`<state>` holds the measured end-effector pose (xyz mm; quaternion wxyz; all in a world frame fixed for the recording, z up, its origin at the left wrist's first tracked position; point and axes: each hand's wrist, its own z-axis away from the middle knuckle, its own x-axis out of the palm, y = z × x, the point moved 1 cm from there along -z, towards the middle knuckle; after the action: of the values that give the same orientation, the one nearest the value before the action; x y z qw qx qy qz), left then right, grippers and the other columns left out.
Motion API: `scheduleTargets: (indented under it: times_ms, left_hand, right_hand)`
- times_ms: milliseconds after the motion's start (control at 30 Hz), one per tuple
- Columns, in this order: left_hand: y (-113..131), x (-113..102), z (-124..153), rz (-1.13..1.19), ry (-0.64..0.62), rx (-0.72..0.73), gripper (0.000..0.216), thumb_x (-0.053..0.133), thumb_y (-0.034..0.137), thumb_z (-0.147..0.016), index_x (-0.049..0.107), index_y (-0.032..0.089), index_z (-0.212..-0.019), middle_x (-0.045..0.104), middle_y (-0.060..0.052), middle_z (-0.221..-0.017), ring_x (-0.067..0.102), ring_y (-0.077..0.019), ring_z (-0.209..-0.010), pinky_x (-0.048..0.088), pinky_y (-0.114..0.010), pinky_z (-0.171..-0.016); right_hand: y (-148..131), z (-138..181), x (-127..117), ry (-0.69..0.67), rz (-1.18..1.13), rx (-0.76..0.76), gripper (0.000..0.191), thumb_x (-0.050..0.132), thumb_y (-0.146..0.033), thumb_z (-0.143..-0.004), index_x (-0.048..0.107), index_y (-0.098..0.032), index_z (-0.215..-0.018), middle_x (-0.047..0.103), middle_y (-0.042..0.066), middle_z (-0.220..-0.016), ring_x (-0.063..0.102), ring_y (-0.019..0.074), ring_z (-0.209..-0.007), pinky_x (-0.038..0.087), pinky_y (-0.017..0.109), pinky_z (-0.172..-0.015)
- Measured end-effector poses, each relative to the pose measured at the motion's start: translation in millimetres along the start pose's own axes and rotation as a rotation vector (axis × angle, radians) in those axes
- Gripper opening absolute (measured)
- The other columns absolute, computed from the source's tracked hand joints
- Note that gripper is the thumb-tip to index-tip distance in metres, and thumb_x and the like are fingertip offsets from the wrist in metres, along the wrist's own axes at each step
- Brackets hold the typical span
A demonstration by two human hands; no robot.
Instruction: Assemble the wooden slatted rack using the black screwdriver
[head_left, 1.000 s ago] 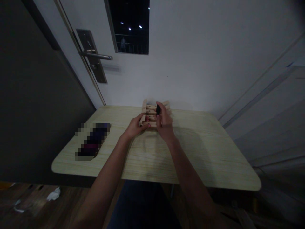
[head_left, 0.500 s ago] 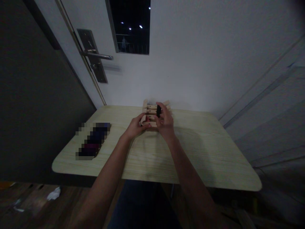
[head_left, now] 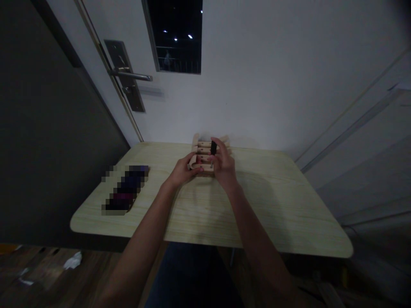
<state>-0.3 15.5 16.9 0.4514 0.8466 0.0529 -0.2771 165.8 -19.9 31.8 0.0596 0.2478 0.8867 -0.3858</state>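
A small slatted wooden rack (head_left: 204,150) stands at the table's back edge, close to the white door. Dark spots that look like screw holes dot its slats. My left hand (head_left: 183,170) grips the rack's near left corner, thumb along the front slat. My right hand (head_left: 224,167) is closed around a short screwdriver (head_left: 213,148) with a black handle. Its thin metal shaft points down at the right part of the front slat; whether the tip sits in a screw is too small to tell. My right fingers cover much of the rack's right side.
The pale wood-grain table (head_left: 205,214) has rounded front corners. A dark, pixelated flat object (head_left: 128,188) lies on its left part. Behind it are a white door with a metal handle (head_left: 133,76) and a dark window. Crumpled white paper (head_left: 73,260) lies on the floor.
My right thumb and fingers have shifted slightly on the screwdriver, and its metal shaft now shows below the handle. My left hand and the rack have stayed in place.
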Motion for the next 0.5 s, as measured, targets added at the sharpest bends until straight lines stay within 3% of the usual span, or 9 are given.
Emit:
scheduleTargets:
  times_ms: [300,500]
  left_hand:
    - [-1.1,-0.4,-0.6,-0.035,0.004,-0.004,0.039,0.071,0.031,-0.071,0.059,0.014,-0.104,0.066,-0.007,-0.098,0.06,-0.02,-0.091,0.045,-0.032,-0.084]
    - [2.1,0.9,0.0,0.034,0.003,-0.027,0.036,0.069,0.029,-0.072,0.06,0.013,-0.103,0.065,-0.008,-0.098,0.059,-0.0196,-0.09,0.045,-0.031,-0.083]
  right_hand:
    - [5.4,0.9,3.9,0.06,0.032,-0.012,0.049,0.052,-0.033,-0.087,0.039,-0.031,-0.135,0.061,0.005,-0.121,0.065,0.0172,-0.086,0.057,0.035,-0.077]
    - [-7.1,2.7,-0.2,0.026,0.054,-0.066,0.045,0.034,-0.026,-0.093,0.032,-0.028,-0.138,0.055,0.008,-0.128,0.062,0.0201,-0.104,0.053,0.042,-0.09]
